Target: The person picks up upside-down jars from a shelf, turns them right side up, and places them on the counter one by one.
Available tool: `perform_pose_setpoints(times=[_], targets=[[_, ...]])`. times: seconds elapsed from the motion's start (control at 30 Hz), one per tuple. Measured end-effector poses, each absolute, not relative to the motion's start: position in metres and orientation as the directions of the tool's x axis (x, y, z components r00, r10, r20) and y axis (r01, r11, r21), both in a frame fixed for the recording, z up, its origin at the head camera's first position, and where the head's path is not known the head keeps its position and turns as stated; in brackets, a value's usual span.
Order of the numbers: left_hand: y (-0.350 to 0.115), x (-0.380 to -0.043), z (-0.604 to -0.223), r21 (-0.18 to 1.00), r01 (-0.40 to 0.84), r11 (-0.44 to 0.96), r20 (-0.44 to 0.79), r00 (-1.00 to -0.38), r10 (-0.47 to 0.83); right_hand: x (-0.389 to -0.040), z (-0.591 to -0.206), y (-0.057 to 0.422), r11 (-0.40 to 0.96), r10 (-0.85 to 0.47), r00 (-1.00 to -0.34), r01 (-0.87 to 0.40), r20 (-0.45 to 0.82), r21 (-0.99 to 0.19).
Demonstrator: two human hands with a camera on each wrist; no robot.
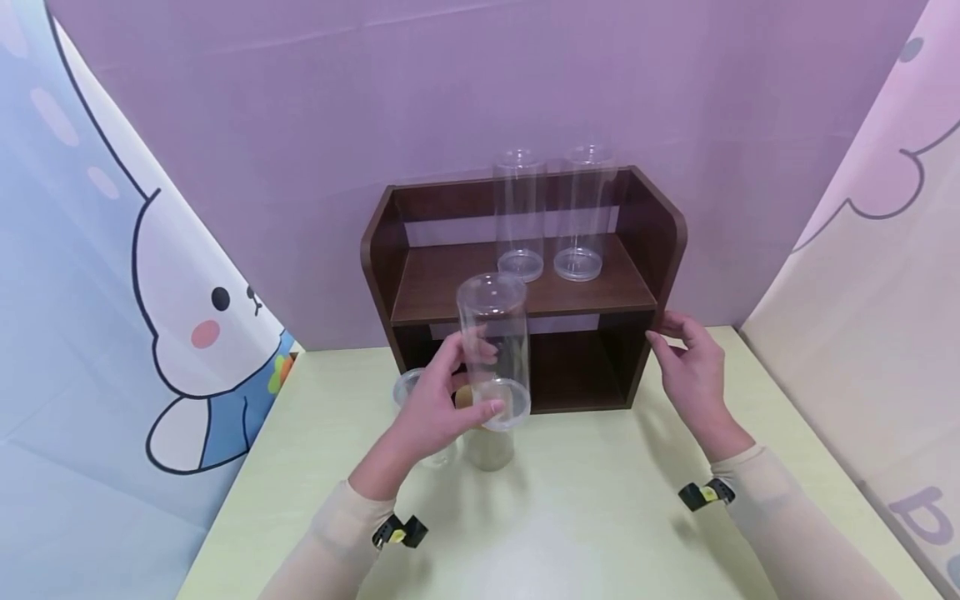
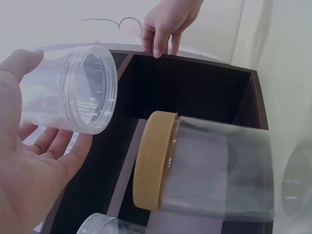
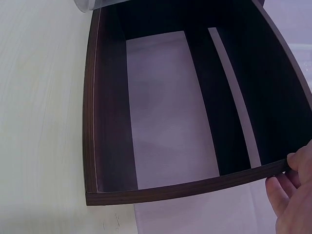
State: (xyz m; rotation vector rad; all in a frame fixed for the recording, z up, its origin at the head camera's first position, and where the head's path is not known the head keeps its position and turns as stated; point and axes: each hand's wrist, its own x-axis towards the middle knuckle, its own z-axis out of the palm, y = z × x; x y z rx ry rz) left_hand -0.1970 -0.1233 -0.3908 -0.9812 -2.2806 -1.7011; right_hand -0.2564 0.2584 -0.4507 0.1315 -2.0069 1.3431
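Note:
My left hand [image 1: 435, 396] holds a clear cylindrical jar [image 1: 492, 333] tilted in the air before the brown wooden shelf [image 1: 450, 275]. In the left wrist view this jar [image 2: 87, 90] shows its open threaded mouth, with the thumb and fingers on either side. Below it on the table stands a clear jar with a tan lid [image 2: 156, 161]. Another clear jar [image 1: 407, 383] is beside that one, partly hidden by the left hand. At the shelf's right side panel, my right hand [image 1: 693, 371] pinches the edge between thumb and fingers.
On the upper tier two tall clear jars [image 1: 520, 208] stand side by side toward the right. The lower tier [image 1: 573, 371] is open at the front. A pale yellow table [image 1: 585, 500] lies under everything, with a purple cloth [image 1: 300, 167] behind and printed cloths at both sides.

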Motion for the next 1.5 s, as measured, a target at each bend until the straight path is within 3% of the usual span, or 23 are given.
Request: perform_pose_setpoints(times=[0.67,1.07,1.33,1.5], targets=[[-0.108,-0.175,-0.417,0.86,0.493,0.135,0.372,-0.785,0.495,-0.256,-0.452,0.259,0.469,0.284,-0.75,-0.435,0.598,-0.768],[-0.108,-0.173,-0.424,0.848,0.517,0.118,0.397,-0.767,0.505,-0.256,-0.451,0.258,0.446,0.296,-0.745,-0.445,0.597,-0.777],[-0.107,-0.173,-0.428,0.849,0.517,0.112,0.398,-0.764,0.508,-0.231,-0.425,0.237,0.426,0.343,-0.631,-0.556,0.696,-0.714],[-0.107,-0.172,-0.429,0.858,0.504,0.1,0.387,-0.762,0.518,-0.213,-0.408,0.221,0.361,0.22,-0.585,-0.694,0.78,-0.623]])
